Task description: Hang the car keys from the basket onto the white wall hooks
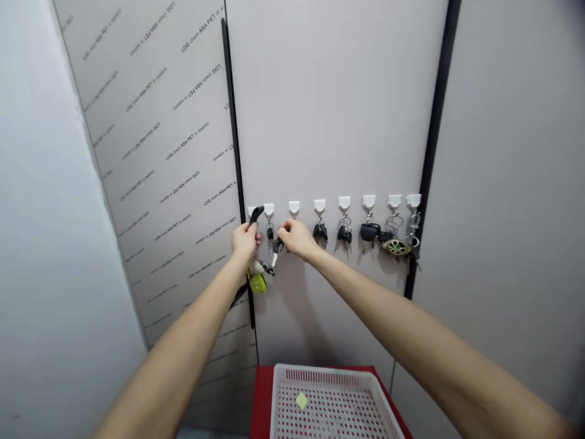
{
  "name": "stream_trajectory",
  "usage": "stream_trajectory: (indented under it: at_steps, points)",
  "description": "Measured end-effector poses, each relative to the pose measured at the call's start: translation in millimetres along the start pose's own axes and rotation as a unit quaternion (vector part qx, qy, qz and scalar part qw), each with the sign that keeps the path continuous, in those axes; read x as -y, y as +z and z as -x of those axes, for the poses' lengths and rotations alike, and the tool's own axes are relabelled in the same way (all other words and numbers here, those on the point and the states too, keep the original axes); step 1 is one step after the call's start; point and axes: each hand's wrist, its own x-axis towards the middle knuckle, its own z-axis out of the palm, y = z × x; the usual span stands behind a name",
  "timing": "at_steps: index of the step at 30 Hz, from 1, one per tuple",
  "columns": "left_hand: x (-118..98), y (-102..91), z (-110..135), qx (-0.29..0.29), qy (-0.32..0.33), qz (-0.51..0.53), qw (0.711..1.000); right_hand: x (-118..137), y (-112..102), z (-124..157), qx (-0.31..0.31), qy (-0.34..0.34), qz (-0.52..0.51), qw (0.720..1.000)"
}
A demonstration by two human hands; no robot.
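Note:
My left hand point(245, 241) is closed on a keychain at the far left of the hook row. Its black strap point(256, 213) sticks up above the fingers, and a yellow-green tag point(258, 283) dangles below with small dark pieces. My right hand point(298, 238) pinches a bunch of keys point(276, 245) with black heads, just below a white hook point(294, 208); whether the bunch touches that hook is hidden by my fingers. Between the hands, a small key set point(270, 233) hangs from another white hook point(269, 210).
Several more white hooks carry keys to the right, including dark keys point(320, 231) and a green-gold round keychain point(397, 247). Below stands a white perforated basket point(336, 373) with a pale yellow slip point(301, 400) inside, on a red surface point(262, 396). Black strips point(434, 134) edge the panel.

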Motion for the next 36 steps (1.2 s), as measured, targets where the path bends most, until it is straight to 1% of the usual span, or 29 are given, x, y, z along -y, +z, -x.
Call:
stream_trajectory:
  at_steps: [2,3,5,6,8,10,11,13,15,17,19,20,23,26,28,30,33,36]
  points:
    - [10,-0.9,5,0.033,-0.054,-0.008,0.998,-10,15,2,0.038,0.065,-0.062,0.995]
    - [13,-0.3,7,0.049,-0.071,-0.011,0.996,-14,21,2,0.059,0.081,-0.085,0.991]
    - [13,2.0,7,0.063,-0.078,-0.012,0.995,-16,28,-3,0.079,0.09,-0.106,0.987]
    - [10,3.3,6,0.07,-0.075,-0.007,0.995,-13,28,-7,0.071,0.082,-0.104,0.989]
    - [-6,5.4,1,0.083,-0.057,0.012,0.995,-1,23,-17,0.026,0.048,-0.088,0.995]
    - [-26,6.5,-3,0.09,-0.035,0.038,0.995,17,12,-27,-0.017,0.009,-0.061,0.998]
    - [-36,6.8,-4,0.087,-0.026,0.05,0.995,26,5,-30,-0.029,-0.005,-0.049,0.998]
    - [-49,7.0,-1,0.08,-0.014,0.07,0.994,39,-6,-31,-0.025,-0.016,-0.043,0.999]
    - [-48,7.3,10,0.089,-0.011,0.087,0.992,38,-13,-20,-0.003,-0.029,-0.05,0.998]
    - [-32,8.1,31,0.117,-0.026,0.096,0.988,23,-18,3,0.018,-0.052,-0.058,0.997]
    - [-7,9.9,57,0.152,-0.064,0.099,0.981,-1,-19,35,0.039,-0.065,-0.068,0.995]
    - [7,11.3,71,0.165,-0.088,0.103,0.977,-14,-19,51,0.051,-0.059,-0.077,0.994]
    - [44,17.2,111,0.192,-0.158,0.125,0.961,-49,-19,99,0.101,-0.012,-0.111,0.989]
    - [70,22.4,142,0.212,-0.202,0.116,0.949,-74,-18,137,0.127,0.038,-0.139,0.981]
    - [83,22.9,158,0.234,-0.212,0.072,0.946,-88,-16,157,0.137,0.064,-0.153,0.977]
    - [96,20.0,170,0.258,-0.212,0.013,0.942,-100,-12,175,0.149,0.077,-0.149,0.975]
    - [114,8.9,183,0.301,-0.197,-0.067,0.931,-119,-4,198,0.164,0.072,-0.088,0.98]
    - [130,-8.7,189,0.354,-0.169,-0.148,0.908,-135,6,218,0.201,0.061,-0.013,0.978]
